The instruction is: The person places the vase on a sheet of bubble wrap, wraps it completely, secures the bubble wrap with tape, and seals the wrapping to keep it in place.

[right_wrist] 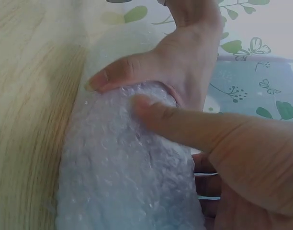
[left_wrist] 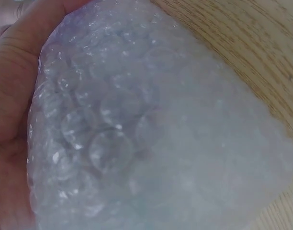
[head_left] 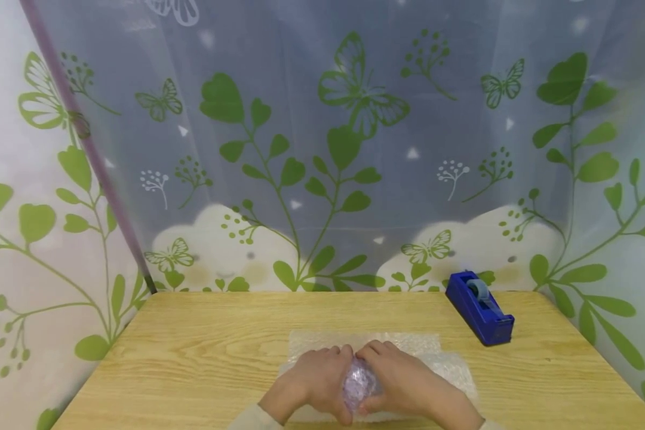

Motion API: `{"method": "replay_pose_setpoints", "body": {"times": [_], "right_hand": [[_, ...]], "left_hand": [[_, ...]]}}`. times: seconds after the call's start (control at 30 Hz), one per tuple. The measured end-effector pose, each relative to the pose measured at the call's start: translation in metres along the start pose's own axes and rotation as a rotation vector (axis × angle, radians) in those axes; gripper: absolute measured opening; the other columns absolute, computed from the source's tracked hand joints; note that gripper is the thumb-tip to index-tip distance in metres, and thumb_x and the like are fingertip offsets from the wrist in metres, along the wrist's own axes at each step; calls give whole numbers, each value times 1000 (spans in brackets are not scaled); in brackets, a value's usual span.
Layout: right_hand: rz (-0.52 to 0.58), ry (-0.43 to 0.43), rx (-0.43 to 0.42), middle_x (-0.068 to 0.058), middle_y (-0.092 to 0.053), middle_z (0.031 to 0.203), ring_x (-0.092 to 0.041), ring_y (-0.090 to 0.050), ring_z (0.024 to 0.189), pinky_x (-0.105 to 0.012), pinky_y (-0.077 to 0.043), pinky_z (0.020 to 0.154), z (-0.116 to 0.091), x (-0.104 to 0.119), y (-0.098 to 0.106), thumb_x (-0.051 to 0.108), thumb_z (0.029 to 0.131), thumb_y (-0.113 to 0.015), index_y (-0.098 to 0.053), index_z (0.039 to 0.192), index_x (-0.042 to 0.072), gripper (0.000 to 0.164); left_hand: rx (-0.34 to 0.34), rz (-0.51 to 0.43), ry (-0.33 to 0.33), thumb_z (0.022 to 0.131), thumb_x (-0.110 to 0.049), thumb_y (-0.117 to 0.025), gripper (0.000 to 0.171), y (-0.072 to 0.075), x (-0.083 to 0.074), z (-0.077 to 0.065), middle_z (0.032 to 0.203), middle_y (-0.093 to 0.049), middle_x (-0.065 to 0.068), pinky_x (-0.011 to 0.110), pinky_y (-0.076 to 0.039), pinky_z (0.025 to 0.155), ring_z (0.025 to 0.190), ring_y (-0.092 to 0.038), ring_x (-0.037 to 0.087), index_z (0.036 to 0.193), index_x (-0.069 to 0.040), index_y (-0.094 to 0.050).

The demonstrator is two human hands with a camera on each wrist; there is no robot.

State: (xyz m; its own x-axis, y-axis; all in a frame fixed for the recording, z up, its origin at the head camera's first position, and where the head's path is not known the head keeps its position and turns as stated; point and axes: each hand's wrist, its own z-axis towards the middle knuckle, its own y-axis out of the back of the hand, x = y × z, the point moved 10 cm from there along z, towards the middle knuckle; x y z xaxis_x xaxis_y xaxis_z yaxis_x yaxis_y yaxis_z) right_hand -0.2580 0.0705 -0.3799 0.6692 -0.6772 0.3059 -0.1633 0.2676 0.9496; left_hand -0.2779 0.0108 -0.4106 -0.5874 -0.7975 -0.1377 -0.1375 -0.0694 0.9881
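A bubble-wrapped bundle (head_left: 361, 383) with a purplish tint lies between both hands at the front of the table. My left hand (head_left: 321, 377) curls round its left side, thumb toward me and fingertips at the far side. From the other side my right hand (head_left: 405, 379) grips it the same way. In the right wrist view both thumbs lie on top of the bubble wrap (right_wrist: 113, 163), close together. The left wrist view is mostly filled by bubble wrap (left_wrist: 113, 120); what it encloses is hidden.
Flat bubble wrap (head_left: 365, 341) spreads under and behind the hands, reaching out to the right. A blue tape dispenser (head_left: 478, 310) with a roll of clear tape stands at the back right of the wooden table (head_left: 204, 340). A patterned curtain (head_left: 301, 149) hangs behind the table.
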Motion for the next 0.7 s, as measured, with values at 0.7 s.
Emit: {"method": "replay_pose_setpoints", "body": {"times": [0.7], "right_hand": [[-211,-42,-93,-12,-48,127,-33,-48,114,-50,-42,93,3,0,-21,50,70,-78,-39,137,0,92]], "left_hand": [[108,-166,16,55,-42,-88,72,-9,13,11,84,-53,-7,23,-47,63,71,-53,6,107,-13,-47]]}}
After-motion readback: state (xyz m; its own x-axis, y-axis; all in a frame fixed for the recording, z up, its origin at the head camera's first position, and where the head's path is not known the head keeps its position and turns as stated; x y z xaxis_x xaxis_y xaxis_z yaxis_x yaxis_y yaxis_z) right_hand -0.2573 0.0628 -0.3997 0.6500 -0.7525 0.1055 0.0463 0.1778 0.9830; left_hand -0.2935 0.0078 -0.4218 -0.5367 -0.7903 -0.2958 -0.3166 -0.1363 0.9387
